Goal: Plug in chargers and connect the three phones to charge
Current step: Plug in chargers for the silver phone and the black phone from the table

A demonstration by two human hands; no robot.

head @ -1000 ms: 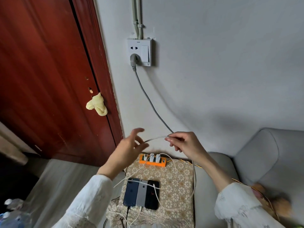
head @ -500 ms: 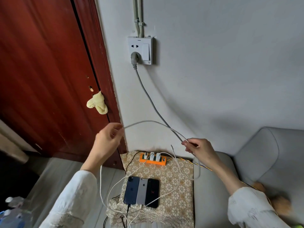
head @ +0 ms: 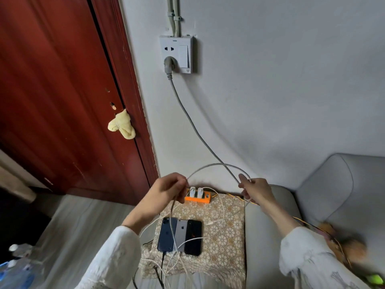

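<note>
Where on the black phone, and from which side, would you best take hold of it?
Grip the black phone by its long edges from its free right side: it lies flat on the lace cloth, its left edge tight against the grey phone.

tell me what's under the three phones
The three phones lie side by side on a lace-patterned cloth that drapes over a low stand. White cables cross on top of them. What the cloth covers, and anything directly beneath the phones, cannot be seen.
</note>
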